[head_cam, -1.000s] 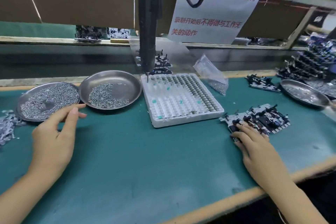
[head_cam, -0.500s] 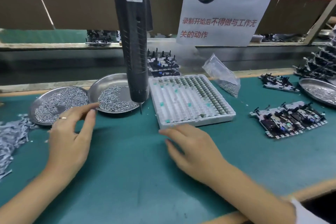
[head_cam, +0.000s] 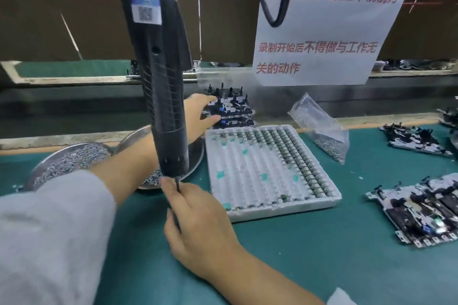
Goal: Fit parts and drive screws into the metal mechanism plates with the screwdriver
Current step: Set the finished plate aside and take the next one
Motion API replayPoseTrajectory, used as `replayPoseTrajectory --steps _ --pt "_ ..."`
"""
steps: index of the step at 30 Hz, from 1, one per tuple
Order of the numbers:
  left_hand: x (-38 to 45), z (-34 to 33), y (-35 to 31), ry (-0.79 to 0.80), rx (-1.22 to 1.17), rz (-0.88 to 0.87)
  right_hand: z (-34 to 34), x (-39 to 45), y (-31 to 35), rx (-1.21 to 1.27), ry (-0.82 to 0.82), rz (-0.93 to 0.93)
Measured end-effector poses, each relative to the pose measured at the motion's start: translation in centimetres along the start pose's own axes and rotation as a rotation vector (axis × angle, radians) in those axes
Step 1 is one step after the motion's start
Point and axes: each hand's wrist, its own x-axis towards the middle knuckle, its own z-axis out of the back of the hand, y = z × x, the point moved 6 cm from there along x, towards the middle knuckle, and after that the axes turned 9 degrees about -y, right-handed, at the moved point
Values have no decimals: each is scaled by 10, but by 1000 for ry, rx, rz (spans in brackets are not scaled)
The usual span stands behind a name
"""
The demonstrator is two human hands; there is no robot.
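A black electric screwdriver (head_cam: 163, 82) hangs over the green mat, its bit just above the table. My left hand (head_cam: 195, 116) reaches behind it and grips the left edge of the top mechanism plate on a small stack (head_cam: 233, 109) at the back. My right hand (head_cam: 200, 220) rests on the mat below the screwdriver with its fingers stretched out, fingertips beside the bit. Another mechanism plate (head_cam: 426, 210) lies at the right. Two metal dishes of screws sit on the left: one dish (head_cam: 69, 161) is in full view, while the other dish (head_cam: 195, 156) is half hidden by my arm.
A white tray (head_cam: 285, 209) with rows of small parts sits in the middle. A clear bag of screws (head_cam: 322, 131) leans behind it. More plates (head_cam: 418, 141) lie at the far right. A paper sign (head_cam: 322, 32) and a cable loop hang above.
My left hand has left the screw dishes and reached forward to the stack of plates. My right hand slid left to under the screwdriver bit. The camera has moved closer.
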Motion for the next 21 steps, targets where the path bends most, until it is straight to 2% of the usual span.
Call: replayPoseTrajectory --steps 3,5,13,17,21 --pt "21 -32 -4 110 73 23 1 2 -7 -9 -20 -42" --pt "28 -43 -1 117 131 49 0 4 -9 -15 -23 -66" --pt "33 -37 -4 -54 50 164 2 6 -14 -80 58 -164" --pt "17 4 -3 -236 -73 165 6 8 -12 -95 75 -190" --pt "-20 60 17 -331 -199 185 9 6 -14 -60 58 -195"
